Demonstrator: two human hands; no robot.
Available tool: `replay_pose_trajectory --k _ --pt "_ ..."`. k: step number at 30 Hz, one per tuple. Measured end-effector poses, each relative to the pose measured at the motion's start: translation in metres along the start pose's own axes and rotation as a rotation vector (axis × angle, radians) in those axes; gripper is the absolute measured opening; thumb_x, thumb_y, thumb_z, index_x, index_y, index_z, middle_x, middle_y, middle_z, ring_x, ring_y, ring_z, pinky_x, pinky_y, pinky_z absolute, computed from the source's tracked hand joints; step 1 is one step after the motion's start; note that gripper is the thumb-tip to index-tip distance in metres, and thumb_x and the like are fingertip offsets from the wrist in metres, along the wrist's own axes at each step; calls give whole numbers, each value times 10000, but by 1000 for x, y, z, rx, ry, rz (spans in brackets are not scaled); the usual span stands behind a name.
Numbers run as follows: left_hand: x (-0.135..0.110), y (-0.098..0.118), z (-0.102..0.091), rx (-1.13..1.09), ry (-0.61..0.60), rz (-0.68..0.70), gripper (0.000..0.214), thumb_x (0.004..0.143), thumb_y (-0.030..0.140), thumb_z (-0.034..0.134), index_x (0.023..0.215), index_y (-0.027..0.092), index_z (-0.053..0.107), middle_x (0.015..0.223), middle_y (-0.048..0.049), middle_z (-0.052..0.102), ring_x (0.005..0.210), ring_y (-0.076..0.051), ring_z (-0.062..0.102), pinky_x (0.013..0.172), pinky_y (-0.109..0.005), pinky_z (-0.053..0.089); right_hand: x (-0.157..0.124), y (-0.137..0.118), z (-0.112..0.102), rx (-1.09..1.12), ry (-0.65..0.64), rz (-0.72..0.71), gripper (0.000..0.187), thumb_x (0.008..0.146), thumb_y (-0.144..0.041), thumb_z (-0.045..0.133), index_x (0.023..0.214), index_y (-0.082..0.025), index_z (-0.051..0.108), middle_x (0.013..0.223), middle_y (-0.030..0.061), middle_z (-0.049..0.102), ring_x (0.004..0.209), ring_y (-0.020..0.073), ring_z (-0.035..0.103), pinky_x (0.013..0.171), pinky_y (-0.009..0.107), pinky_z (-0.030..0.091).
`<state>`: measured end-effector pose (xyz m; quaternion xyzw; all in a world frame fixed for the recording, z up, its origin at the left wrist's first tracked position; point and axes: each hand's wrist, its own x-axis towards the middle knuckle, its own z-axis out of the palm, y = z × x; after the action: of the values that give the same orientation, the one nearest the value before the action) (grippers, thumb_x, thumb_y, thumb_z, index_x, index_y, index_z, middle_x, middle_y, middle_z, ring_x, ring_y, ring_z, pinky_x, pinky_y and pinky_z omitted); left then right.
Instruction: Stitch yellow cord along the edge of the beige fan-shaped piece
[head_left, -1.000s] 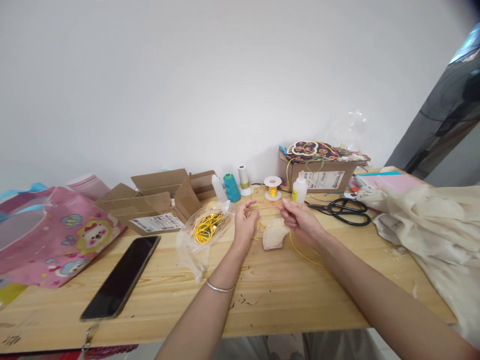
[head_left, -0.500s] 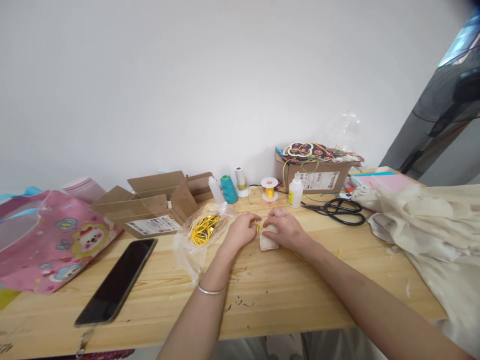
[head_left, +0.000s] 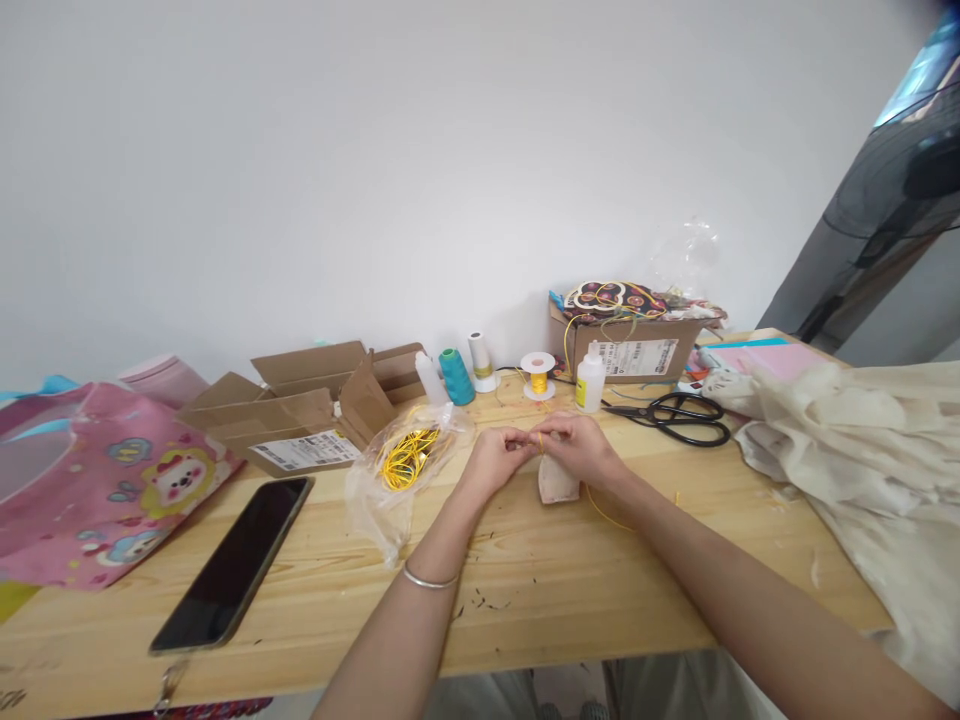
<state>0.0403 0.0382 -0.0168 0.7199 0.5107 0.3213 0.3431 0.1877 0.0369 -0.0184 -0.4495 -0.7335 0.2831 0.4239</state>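
Observation:
My left hand point(head_left: 491, 462) and my right hand point(head_left: 577, 447) meet over the middle of the wooden table point(head_left: 525, 590), fingers pinched together on a yellow cord point(head_left: 609, 512). The cord trails down to the right across the wood. A small cream fabric pouch point(head_left: 558, 482) hangs from the pinch, just under my right hand. A clear plastic bag of coiled yellow cord point(head_left: 405, 455) lies left of my left hand. A silver bangle point(head_left: 427, 578) sits on my left wrist.
A black phone point(head_left: 232, 565) lies at the left front, beside a pink cartoon bag point(head_left: 105, 480) and open cardboard boxes point(head_left: 300, 415). Thread spools point(head_left: 457, 375), a yellow cord reel point(head_left: 540, 378), a glue bottle point(head_left: 590, 380) and black scissors point(head_left: 675, 418) stand behind. Cream cloth point(head_left: 862, 470) fills the right.
My hands were apart with the cord between them, then pressed down on the pouch. Now they have lifted and pinch the cord together, and the pouch hangs upright.

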Motion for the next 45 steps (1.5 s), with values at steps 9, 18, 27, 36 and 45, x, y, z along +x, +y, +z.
replay_pose_trajectory --k 9,18,27,36,45 --pt "-1 4 -13 229 -17 81 200 683 307 528 714 163 663 695 -29 663 603 -136 549 569 -234 383 5 -8 -12 477 135 334 200 604 -324 558 615 -135 622 603 21 614 576 125 523 546 233 384" --pt "-2 4 -6 276 46 146 171 699 316 523 706 176 620 757 -24 606 685 -136 532 618 -243 384 0 -13 -19 148 331 -58 253 698 -193 403 818 -178 625 890 38 605 860 166 516 776 305 374" --pt "-1 7 -5 46 44 163 196 717 301 502 743 149 622 653 -24 604 598 -122 511 578 -232 392 1 3 -7 -292 -9 -86 220 762 -307 464 734 -205 656 690 32 625 668 144 522 624 261 379" --pt "1 5 1 -278 -6 7 237 683 279 525 810 118 645 716 -38 651 614 -113 535 597 -226 404 1 8 -3 -87 131 66 208 731 -282 473 660 -164 629 651 21 627 620 134 544 582 242 396" --pt "1 3 1 -353 50 -62 270 615 329 610 758 107 663 731 -68 672 623 -138 568 607 -247 424 2 5 -2 -90 147 67 214 726 -281 471 652 -161 632 641 23 629 612 137 549 589 247 399"
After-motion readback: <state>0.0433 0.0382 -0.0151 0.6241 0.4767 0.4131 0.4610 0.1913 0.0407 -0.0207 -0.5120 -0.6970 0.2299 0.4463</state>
